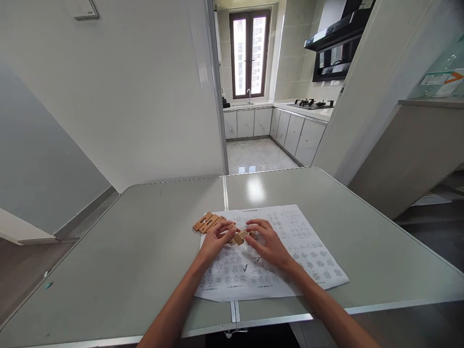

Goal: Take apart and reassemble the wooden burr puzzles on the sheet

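Small pale wooden blocks [239,237] sit in a cluster between my two hands, just above or on a large printed sheet [308,232]. My left hand [216,240] has its thumb and fingers closed on the left side of the cluster. From the right, my right hand [268,243] curves its thumb and fingers around the other side, the thumb touching a block. How the blocks fit together is partly hidden by my fingers. Beside my left hand lie flat brown wooden pieces [208,222] with cut-out slots, overlapping the sheet's upper left corner.
The sheet carries rows of small line drawings. It lies across the metal seam [225,193] of a grey-green folding table [145,251]. A small green bit [49,285] is near the left edge. Beyond the table, a doorway opens onto a kitchen with a gas hob [313,103].
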### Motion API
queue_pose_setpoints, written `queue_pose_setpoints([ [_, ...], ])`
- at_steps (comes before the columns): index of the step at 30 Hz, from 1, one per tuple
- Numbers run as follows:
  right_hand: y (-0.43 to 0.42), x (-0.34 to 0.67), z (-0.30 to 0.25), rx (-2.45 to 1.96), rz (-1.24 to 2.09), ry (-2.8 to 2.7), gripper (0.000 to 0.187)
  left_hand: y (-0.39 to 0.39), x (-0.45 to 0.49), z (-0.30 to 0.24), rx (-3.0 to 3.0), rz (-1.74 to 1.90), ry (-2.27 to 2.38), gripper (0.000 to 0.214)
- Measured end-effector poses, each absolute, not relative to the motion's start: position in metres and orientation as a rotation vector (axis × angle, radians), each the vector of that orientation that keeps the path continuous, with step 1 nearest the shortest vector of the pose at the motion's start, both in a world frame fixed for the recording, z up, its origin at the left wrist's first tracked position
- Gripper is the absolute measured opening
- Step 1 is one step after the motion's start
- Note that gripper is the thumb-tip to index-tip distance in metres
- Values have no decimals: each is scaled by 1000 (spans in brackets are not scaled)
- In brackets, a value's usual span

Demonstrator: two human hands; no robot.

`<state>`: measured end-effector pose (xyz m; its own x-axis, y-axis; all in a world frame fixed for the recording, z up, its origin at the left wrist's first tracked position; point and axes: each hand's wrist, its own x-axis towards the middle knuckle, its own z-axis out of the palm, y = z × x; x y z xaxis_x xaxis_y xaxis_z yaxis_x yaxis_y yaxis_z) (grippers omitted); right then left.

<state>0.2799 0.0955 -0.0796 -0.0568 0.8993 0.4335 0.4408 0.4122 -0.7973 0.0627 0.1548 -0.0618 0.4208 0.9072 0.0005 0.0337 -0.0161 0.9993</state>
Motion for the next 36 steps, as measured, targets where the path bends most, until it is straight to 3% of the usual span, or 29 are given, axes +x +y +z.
queue_pose_setpoints([
  [13,97,279,-73,-1183,654,-1519,26,150,66,-57,1603,903,743,34],
  [22,101,279,-75,-1136,926,-1189,44,136,73,-46,2164,1036,671,9],
  [27,102,277,-74,-1099,1044,-1124,43,135,77,-50,2325,1122,627,8],
  [36,102,279,-72,-1087,1139,-1022,40,133,74,-57,2590,948,667,15],
])
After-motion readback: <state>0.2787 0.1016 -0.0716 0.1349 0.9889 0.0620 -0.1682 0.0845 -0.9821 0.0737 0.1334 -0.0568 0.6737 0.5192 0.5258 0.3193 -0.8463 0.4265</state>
